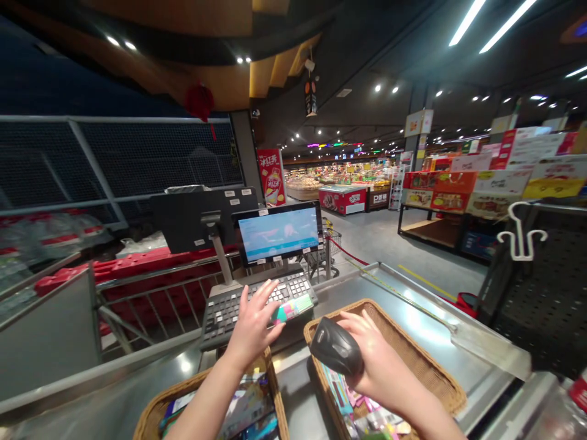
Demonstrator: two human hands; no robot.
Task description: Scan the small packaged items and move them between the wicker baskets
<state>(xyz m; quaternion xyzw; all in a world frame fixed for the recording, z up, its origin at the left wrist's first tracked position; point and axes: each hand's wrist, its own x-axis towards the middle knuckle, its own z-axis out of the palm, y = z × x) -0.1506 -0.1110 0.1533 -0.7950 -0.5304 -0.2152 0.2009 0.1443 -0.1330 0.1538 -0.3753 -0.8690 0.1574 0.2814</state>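
Note:
My left hand (257, 318) is over the right part of a black keyboard (229, 321). It pinches one end of a slim package (295, 308) in green, pink and white, which sticks out to the right between thumb and fingers. In my right hand (371, 351) is a black handheld barcode scanner (336, 347), its rounded head turned to the left toward the package. Under the scanner lies a wicker basket (413, 348) with several small colourful packs at its near end. Below my left forearm, a second wicker basket (277, 397) holds more flat packs.
Behind the keyboard stands a lit screen (279, 233), with a second dark monitor (202, 217) to its left. The metal counter (413, 305) runs to the right. A white hook (521, 235) hangs on a dark perforated panel (545, 287). Metal railings (156, 305) are at left.

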